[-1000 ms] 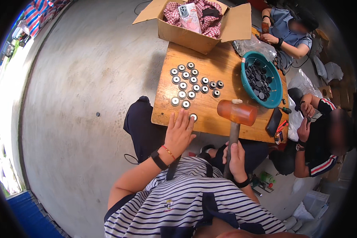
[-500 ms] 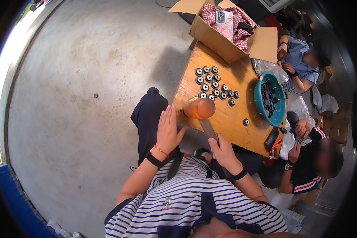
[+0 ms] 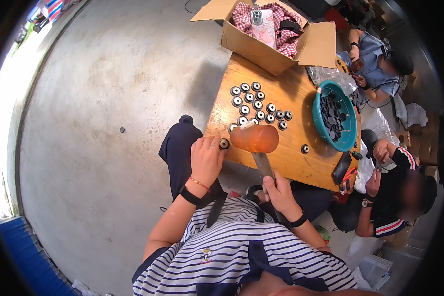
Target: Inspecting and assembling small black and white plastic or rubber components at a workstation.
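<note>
My right hand (image 3: 280, 195) is wrapped round the handle of a mallet (image 3: 255, 138) with a translucent amber head, raised over the near left corner of the wooden table (image 3: 301, 165). At that corner my left hand (image 3: 206, 159) has its fingers curled and pinches a small round black part (image 3: 224, 143) with a light ring and a dark centre hole. Just beyond the mallet head lie several similar black-and-silver round parts (image 3: 258, 104), loosely grouped on the wood. The mallet head hides some of the tabletop. One more such part (image 3: 305, 148) sits apart to the right.
A teal plastic basket (image 3: 317, 118) with many black pieces stands on the right side. An open cardboard box (image 3: 254, 49) with checked cloth and a phone occupies the far end. Two co-workers sit along the right. A black case (image 3: 341, 167) lies near the right corner.
My left hand has gone from flat, fingers stretched, to curled round the small part at the table corner. The mallet head has turned more sideways and shifted slightly right.
</note>
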The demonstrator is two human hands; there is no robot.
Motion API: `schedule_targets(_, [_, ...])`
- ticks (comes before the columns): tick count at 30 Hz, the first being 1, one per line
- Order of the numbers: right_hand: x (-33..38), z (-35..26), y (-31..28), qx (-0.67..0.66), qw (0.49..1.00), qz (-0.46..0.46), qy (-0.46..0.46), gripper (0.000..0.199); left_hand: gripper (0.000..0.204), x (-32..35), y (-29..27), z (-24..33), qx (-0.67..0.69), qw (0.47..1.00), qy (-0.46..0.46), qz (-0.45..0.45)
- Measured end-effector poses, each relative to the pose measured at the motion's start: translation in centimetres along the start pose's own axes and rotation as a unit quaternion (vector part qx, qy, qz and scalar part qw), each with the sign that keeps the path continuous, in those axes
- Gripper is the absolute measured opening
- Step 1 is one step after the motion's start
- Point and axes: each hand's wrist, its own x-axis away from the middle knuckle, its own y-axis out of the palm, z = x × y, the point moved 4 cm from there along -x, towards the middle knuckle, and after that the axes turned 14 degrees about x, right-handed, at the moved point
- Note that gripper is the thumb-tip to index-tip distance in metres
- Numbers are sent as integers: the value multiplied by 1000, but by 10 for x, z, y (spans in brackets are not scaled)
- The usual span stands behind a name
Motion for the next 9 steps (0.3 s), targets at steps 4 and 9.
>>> schedule_targets(4, [35, 15, -26, -149, 984, 97, 1, 38, 35, -39, 17, 21, -32, 997, 68, 8])
schedule_targets(9, [63, 58, -45, -194, 961, 189, 48, 41, 38, -77, 74, 103, 45, 974, 196, -104])
